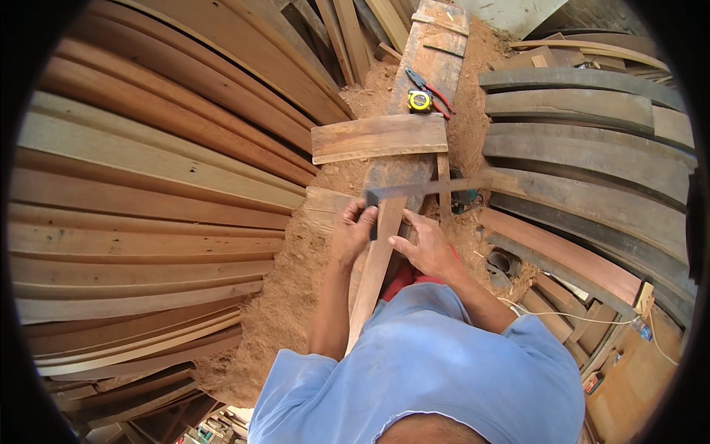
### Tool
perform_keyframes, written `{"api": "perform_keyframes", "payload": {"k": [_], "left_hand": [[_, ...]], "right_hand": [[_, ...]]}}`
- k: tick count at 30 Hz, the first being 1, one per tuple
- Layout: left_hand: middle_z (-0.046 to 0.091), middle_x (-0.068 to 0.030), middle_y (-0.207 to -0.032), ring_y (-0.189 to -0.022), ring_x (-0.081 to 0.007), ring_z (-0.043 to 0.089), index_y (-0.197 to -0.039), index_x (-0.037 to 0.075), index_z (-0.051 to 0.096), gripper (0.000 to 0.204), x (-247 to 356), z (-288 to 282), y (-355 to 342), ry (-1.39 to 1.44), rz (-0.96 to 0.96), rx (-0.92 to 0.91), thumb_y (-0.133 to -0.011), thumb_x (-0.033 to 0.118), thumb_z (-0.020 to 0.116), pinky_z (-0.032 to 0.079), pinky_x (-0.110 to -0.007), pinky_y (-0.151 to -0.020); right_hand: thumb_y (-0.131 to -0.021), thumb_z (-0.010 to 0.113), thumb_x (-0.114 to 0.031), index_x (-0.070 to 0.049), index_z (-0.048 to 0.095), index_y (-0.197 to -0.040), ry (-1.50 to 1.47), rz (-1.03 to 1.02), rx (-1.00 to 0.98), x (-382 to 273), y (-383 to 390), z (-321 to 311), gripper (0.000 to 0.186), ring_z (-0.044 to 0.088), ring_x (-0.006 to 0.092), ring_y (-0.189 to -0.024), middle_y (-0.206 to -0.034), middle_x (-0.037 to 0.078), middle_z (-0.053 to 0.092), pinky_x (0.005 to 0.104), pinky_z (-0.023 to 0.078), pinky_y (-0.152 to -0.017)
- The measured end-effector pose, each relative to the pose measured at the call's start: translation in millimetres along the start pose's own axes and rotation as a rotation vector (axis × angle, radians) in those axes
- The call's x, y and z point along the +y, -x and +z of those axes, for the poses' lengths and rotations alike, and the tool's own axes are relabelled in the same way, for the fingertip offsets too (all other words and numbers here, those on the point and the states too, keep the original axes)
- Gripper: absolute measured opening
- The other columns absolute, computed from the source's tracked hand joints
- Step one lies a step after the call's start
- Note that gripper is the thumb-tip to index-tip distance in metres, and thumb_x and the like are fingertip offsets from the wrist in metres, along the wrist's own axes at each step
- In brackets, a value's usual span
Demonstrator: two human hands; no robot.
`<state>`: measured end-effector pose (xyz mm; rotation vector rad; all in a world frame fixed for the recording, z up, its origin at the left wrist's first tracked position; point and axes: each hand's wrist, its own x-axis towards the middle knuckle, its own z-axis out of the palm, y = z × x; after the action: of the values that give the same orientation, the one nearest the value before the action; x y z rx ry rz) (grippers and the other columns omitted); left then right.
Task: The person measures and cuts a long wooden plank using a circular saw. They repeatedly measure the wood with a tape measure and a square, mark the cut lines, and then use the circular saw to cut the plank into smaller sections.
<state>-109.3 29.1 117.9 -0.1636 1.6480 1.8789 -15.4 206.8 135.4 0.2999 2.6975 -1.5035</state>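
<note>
In my left hand [353, 231] is the black stock of a try square [421, 188], with the fingers closed around it. Its long metal blade, a little blurred, reaches right across a narrow wooden board [379, 263]. That board runs from against my body up toward the bench plank. On the board's right edge my right hand [425, 244] is closed, thumb on the near side. Just beyond the blade, a short, slightly curved wooden piece [379, 139] lies across the bench plank [444, 66].
A yellow tape measure [419, 101] and red-handled pliers [436, 92] rest farther up the plank. Long timber boards [148, 185] are stacked at left, curved dark planks [592, 152] at right. Sawdust [274, 318] covers the floor. A white cord [562, 314] hangs at lower right.
</note>
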Motion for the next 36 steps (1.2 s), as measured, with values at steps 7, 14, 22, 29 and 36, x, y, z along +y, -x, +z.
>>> {"api": "perform_keyframes", "payload": {"k": [7, 14, 22, 29, 36], "left_hand": [[0.071, -0.0057, -0.108, -0.099, -0.0119, 0.064, -0.117, 0.000, 0.066, 0.022, 5, 34, 71, 0.043, -0.057, -0.291, -0.099, 0.011, 0.067, 0.053, -0.030, -0.089], [0.069, -0.0078, -0.108, -0.102, -0.0170, 0.063, -0.123, -0.001, 0.063, 0.048, -143, -129, 132, -0.518, -0.232, 0.146, -0.096, 0.038, 0.073, 0.051, -0.032, -0.092], [0.060, -0.0132, -0.136, -0.122, -0.0219, 0.055, -0.149, 0.006, 0.050, 0.094, -244, -141, 194, 0.006, -0.525, -0.215, -0.091, 0.079, 0.053, 0.042, -0.039, -0.106], [0.053, -0.0233, -0.148, -0.140, -0.0329, 0.047, -0.152, -0.005, 0.041, 0.097, -217, -107, 192, -0.257, -0.541, -0.091, -0.097, 0.075, 0.041, 0.032, -0.039, -0.118], [0.057, -0.0396, -0.131, -0.129, -0.0488, 0.054, -0.143, -0.010, 0.044, 0.091, -170, -85, 201, -0.757, -0.521, 0.150, -0.100, 0.069, 0.037, 0.041, -0.049, -0.109]], "right_hand": [[-0.094, 0.074, -0.025, 0.005, 0.061, -0.108, -0.750, 0.350, 0.202, -46, 9, -3, 0.036, 0.064, 0.0170, -0.081, -0.092, 0.012, 0.067, 0.0323, 0.053, -0.074], [-0.095, 0.073, -0.032, -0.002, 0.053, -0.091, -0.173, 0.090, 0.252, -41, -14, -5, 0.036, 0.056, 0.0216, -0.067, -0.072, 0.009, 0.057, 0.0397, 0.047, -0.065], [-0.094, 0.069, -0.039, 0.004, 0.051, -0.104, 0.243, 0.068, 0.219, -14, -29, 18, 0.048, 0.058, 0.0457, -0.096, -0.096, 0.027, 0.060, 0.0530, 0.045, -0.083], [-0.091, 0.070, -0.039, 0.004, 0.055, -0.109, 0.311, 0.177, 0.168, 40, -44, 49, 0.049, 0.054, 0.0456, -0.103, -0.105, 0.029, 0.059, 0.0548, 0.043, -0.092], [-0.087, 0.074, -0.038, -0.003, 0.060, -0.110, 0.287, 0.131, 0.165, 37, -40, 20, 0.044, 0.056, 0.0381, -0.106, -0.102, 0.020, 0.063, 0.0510, 0.043, -0.094]]}}
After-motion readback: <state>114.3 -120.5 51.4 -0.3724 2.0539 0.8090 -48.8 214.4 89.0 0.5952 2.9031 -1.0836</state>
